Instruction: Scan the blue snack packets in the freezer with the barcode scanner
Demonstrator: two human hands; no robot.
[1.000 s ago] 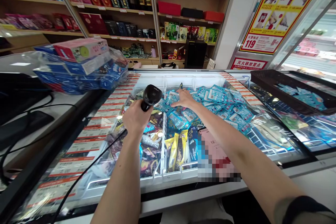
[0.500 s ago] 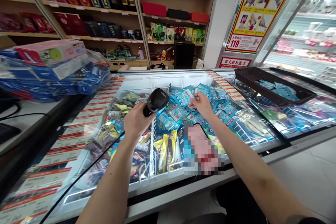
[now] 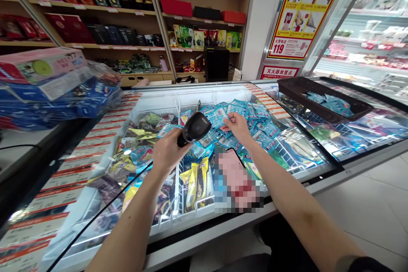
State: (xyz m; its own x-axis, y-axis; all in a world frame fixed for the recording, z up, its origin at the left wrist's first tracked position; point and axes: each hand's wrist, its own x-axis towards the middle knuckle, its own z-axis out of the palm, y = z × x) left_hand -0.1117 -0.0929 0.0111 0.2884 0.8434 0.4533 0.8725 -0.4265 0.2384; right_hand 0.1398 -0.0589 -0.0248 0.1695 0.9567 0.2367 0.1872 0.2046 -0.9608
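My left hand (image 3: 167, 151) is wrapped round the grip of a black barcode scanner (image 3: 196, 127), whose head points right and forward over the freezer. A black cable runs from it toward the lower left. Between thumb and fingers, my right hand (image 3: 236, 126) pinches a light-blue ice cream packet (image 3: 218, 117) with a white barcode label facing up. The packet lies just beyond the scanner's head, apart from it. Beneath and behind my right hand is a heap of similar blue packets (image 3: 266, 129). A partly pixelated phone (image 3: 234, 170) lies near the front edge.
The freezer (image 3: 219, 223) has white wire dividers, with yellow-wrapped ice creams (image 3: 197, 180) in front and mixed ones at left. A brown tray (image 3: 357, 114) with blue packets rests at right. Plastic-wrapped boxes (image 3: 47, 76) are stacked at left. Shelves and a fire poster (image 3: 301, 12) stand behind.
The scanner has moved closer to the packet and its head has tilted. My right hand still holds the packet. The whole view has shifted slightly.
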